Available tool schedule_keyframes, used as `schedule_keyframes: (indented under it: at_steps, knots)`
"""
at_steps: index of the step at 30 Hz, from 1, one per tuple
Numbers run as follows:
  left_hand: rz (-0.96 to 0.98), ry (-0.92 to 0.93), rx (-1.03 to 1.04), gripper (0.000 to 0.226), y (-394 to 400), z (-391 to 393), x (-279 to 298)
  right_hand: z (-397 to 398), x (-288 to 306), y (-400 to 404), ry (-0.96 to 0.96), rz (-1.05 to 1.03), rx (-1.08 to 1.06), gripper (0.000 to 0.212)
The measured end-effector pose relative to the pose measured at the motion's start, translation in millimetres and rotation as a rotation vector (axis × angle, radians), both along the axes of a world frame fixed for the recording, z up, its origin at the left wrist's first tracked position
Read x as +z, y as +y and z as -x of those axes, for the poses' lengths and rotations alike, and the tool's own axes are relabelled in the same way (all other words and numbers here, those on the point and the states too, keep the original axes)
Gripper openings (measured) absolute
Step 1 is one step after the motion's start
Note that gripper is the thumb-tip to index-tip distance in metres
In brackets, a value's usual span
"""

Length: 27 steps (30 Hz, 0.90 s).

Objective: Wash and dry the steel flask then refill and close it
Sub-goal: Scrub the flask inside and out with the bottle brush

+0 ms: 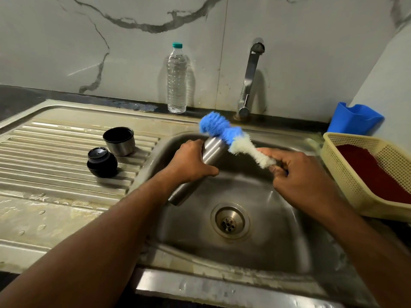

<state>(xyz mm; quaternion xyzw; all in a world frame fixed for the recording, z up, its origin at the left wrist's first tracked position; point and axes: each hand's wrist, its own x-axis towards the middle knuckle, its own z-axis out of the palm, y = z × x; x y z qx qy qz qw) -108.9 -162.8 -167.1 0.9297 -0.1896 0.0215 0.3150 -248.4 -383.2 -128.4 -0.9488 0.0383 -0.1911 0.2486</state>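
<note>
Over the sink basin (244, 192), near its back rim, the left hand (191, 161) is wrapped round the middle of the steel flask (212, 150), which is tilted with its mouth pointing up and away toward the tap (250, 78). The right hand (304, 174) pinches the handle of a blue-and-white bottle brush (231, 138), whose bristle head lies across the flask's mouth, outside it.

On the ribbed drainboard (55, 156) to the left stand the flask's steel cup (119, 141) and black stopper (102, 162), just beside each other. A clear plastic water bottle (176, 78) with a teal cap stands at the counter's back edge.

Risks, as I judge them: the wet flask could slip from the one-handed hold and drop into the basin; the springy brush may flick dirty water onto the cup and stopper, or toward the cream basket (364, 174) at the right.

No brand or readable writing shows on anything.
</note>
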Motion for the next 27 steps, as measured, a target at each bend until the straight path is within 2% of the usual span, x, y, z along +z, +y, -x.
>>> schedule_keyframes:
  at_steps: [8,13,15,19,23,27]
  knots:
    - [0.01,-0.039,-0.001,0.078,1.1,1.3,4.9,1.7,7.4,-4.4,-0.062,-0.038,-0.027,0.057]
    - [0.021,-0.041,-0.016,0.083,-1.4,2.0,-0.6,1.3,5.0,4.8,0.035,0.008,0.026,0.059]
    - [0.02,-0.043,-0.019,0.087,-1.0,1.0,-1.5,0.9,4.6,1.1,-0.022,0.0,-0.025,0.058]
    - [0.092,-0.02,-0.007,0.078,1.5,-2.9,-0.5,-1.4,6.3,-3.7,-0.027,-0.068,-0.022,0.054]
    - [0.159,0.052,-0.014,0.078,-1.7,-1.6,0.8,-1.0,7.5,-4.3,-0.075,-0.14,0.006,0.053]
    - [0.382,0.259,0.039,0.066,-3.8,-1.1,2.2,-1.4,5.6,-0.8,-0.088,-0.109,0.046,0.055]
